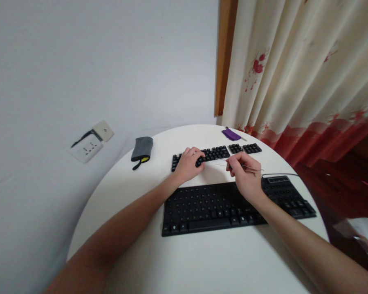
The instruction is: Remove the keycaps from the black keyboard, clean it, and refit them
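A black keyboard frame [221, 208] lies on the round white table [159, 261]; most of its keycaps are off, with a few left in the bottom rows. Behind it, loose black keycaps [216, 153] are laid out in rows, with two smaller groups [245, 148] to the right. My left hand [188, 163] rests on the left rows with curled fingers touching the keycaps. My right hand [245, 175] hovers over the frame's far edge, pinched on thin metal tweezers [254, 169] pointing left toward the keycap rows.
A grey pouch with a yellow tab [142, 150] lies at the table's back left. A purple tool [231, 134] lies at the back edge near the floral curtain [300, 77]. A wall socket [87, 149] and a plug sit on the left wall. The keyboard cable [279, 174] curls right.
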The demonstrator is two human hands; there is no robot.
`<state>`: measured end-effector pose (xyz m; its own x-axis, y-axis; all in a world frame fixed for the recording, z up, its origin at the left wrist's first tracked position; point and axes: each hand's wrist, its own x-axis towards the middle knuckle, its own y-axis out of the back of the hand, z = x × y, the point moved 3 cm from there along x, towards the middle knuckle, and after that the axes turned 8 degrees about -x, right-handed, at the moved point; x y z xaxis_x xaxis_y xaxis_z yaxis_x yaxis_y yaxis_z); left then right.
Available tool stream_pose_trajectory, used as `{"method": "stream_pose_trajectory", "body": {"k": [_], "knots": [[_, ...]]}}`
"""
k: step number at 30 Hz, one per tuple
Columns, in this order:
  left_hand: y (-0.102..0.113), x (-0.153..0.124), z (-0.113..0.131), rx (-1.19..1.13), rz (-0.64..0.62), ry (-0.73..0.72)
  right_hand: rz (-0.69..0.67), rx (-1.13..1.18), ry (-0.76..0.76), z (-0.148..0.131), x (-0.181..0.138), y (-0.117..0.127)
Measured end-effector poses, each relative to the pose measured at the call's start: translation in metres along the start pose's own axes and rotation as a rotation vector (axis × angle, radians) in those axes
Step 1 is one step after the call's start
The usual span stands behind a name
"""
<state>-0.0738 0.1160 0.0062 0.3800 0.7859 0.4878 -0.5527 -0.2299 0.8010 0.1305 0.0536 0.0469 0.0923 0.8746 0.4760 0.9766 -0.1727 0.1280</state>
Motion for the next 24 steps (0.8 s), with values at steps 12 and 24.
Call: {"method": "stream_pose_trajectory", "body": {"k": [12,24], "knots": [[0.06,0.024,-0.01,-0.333,0.149,0.238,-0.005,0.014,0.011,-0.009,0.006,0.009],[0.038,-0.006,0.065,-0.608,-0.989,0.0,-0.464,-0.02,-0.082,-0.009,0.006,0.009]]}}
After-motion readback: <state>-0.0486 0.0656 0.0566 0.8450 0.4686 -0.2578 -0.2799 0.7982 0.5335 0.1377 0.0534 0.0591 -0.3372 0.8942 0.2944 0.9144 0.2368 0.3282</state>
